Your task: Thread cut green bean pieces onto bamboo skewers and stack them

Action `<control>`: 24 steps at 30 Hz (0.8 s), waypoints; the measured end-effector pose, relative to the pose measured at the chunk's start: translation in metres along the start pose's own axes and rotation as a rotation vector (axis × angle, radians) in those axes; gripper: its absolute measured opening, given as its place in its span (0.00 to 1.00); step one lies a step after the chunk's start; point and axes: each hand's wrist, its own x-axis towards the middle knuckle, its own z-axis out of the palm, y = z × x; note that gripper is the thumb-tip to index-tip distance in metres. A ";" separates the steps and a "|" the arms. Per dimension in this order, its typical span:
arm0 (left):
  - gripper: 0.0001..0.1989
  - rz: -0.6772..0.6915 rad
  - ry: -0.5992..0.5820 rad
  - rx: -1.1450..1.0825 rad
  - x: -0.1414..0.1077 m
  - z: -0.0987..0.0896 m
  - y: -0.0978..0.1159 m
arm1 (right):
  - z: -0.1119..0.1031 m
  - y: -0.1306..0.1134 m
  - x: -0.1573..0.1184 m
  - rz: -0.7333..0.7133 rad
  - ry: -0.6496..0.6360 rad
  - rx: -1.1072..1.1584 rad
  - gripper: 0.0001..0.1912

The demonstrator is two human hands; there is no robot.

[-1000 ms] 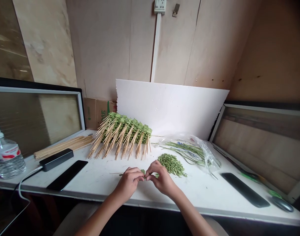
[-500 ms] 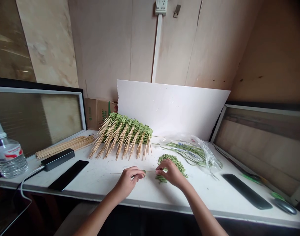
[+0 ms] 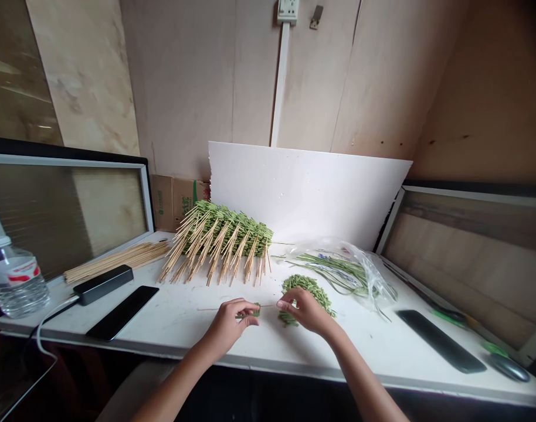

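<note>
Low over the front of the white table, my left hand [image 3: 233,321] curls round a few cut green bean pieces [image 3: 257,309] threaded on a thin bamboo skewer [image 3: 268,306]. The skewer lies roughly level and sticks out to the left behind that hand. My right hand [image 3: 304,309] pinches the skewer's right end between thumb and fingertips. Just behind and under the right hand is a loose heap of cut green beans [image 3: 312,287]. The fingers partly hide the pieces on the skewer.
A stack of filled bean skewers [image 3: 228,231] rests at the back, sticks forward. Bare skewers [image 3: 122,258] lie left, near a black power bank [image 3: 103,285] and a phone [image 3: 122,312]. Long beans in a plastic bag [image 3: 360,272] lie right, behind a dark flat slab [image 3: 444,341]. A water bottle [image 3: 15,281] stands far left.
My left thumb has dropped away from the fingertips, so more of the bean pieces shows. My right hand has shifted very slightly left, still at the skewer's end.
</note>
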 end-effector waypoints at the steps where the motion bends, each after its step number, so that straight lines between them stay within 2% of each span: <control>1: 0.11 -0.014 0.015 0.003 0.000 0.001 0.001 | 0.001 -0.009 -0.001 -0.012 -0.014 0.052 0.20; 3: 0.16 -0.017 0.017 0.001 -0.001 0.002 0.002 | 0.007 -0.026 -0.003 -0.060 -0.097 0.163 0.19; 7: 0.19 0.027 -0.018 0.004 -0.004 0.005 0.002 | 0.023 -0.049 -0.008 -0.151 -0.062 0.197 0.14; 10: 0.19 0.035 -0.006 0.061 -0.005 0.003 0.002 | 0.026 -0.049 -0.009 -0.155 -0.021 0.154 0.12; 15: 0.07 0.081 0.002 0.261 -0.002 -0.006 0.007 | 0.018 -0.040 -0.006 -0.159 0.063 0.138 0.10; 19: 0.08 0.103 0.048 0.355 -0.001 -0.006 0.009 | 0.020 -0.040 -0.005 -0.181 0.084 0.127 0.09; 24: 0.10 0.130 0.081 0.342 -0.003 -0.001 0.005 | 0.030 -0.039 -0.004 -0.246 0.103 0.121 0.09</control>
